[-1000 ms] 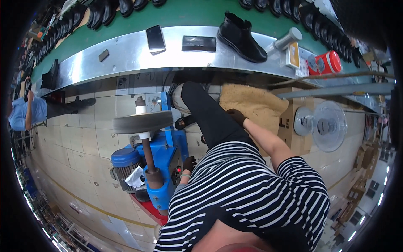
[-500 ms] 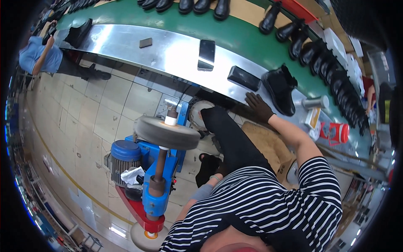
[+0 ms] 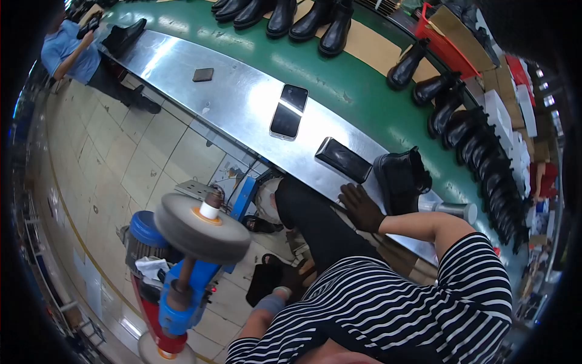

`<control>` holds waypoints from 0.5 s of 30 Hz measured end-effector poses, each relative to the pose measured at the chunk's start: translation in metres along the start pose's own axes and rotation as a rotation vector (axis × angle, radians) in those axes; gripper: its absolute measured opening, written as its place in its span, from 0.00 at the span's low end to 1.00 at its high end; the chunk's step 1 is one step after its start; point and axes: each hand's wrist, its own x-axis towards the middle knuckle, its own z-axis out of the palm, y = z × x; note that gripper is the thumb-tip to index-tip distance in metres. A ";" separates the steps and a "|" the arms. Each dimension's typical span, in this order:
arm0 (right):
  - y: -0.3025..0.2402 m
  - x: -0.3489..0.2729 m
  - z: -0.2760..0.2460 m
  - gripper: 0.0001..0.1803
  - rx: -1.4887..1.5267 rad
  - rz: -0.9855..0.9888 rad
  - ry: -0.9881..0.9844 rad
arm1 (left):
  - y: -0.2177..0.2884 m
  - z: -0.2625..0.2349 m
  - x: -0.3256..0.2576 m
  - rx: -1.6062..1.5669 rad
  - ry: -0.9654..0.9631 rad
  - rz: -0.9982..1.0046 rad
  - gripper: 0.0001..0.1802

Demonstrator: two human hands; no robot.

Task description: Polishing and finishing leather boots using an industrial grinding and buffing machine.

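Observation:
My right hand (image 3: 361,208), in a dark brown glove, rests at the near edge of the steel bench top (image 3: 242,100) with its fingers spread and nothing in them. Close beyond it lies a dark phone-like slab (image 3: 344,159). A black ankle boot (image 3: 400,182) stands just right of my fingers. Low beside my body, my left hand (image 3: 296,283) is also gloved; its fingers are mostly hidden. It is against a matte black shape (image 3: 264,284), which I cannot make out as boot or clothing.
At left, a blue machine (image 3: 182,303) carries a blurred buffing wheel (image 3: 203,227). A phone (image 3: 288,112) and a small grey block (image 3: 203,74) lie on the bench. Black boots (image 3: 479,155) line the green surface (image 3: 364,91). A metal canister (image 3: 458,210) is at right; a person (image 3: 73,51) works far left.
The view has shifted, so the wheel now sits farther left and lower and the boots look larger. My right hand stays near the bench edge; my left forearm shows more.

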 end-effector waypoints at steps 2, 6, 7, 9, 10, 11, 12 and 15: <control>0.003 -0.004 0.003 0.37 -0.031 -0.057 -0.052 | -0.020 0.024 0.007 -0.086 0.058 0.069 0.34; 0.008 -0.009 0.008 0.40 -0.009 -0.086 0.035 | -0.044 0.050 0.015 0.201 0.074 0.094 0.38; 0.010 -0.010 0.008 0.41 0.008 -0.088 0.028 | -0.040 0.051 0.015 0.291 0.018 0.077 0.37; 0.011 -0.014 0.007 0.44 0.069 -0.093 0.018 | -0.026 0.043 0.013 0.324 0.004 -0.033 0.31; 0.011 -0.015 0.004 0.45 0.085 -0.104 0.016 | -0.018 0.034 0.012 0.287 0.050 -0.041 0.28; 0.010 -0.015 -0.001 0.46 0.107 -0.104 0.018 | -0.009 0.023 0.013 0.253 0.017 -0.101 0.28; 0.006 -0.017 -0.007 0.46 0.122 -0.055 -0.044 | 0.000 0.013 0.013 0.243 0.000 -0.137 0.28; -0.010 -0.011 -0.040 0.45 0.161 -0.105 -0.145 | 0.028 -0.014 0.008 0.191 0.059 -0.222 0.27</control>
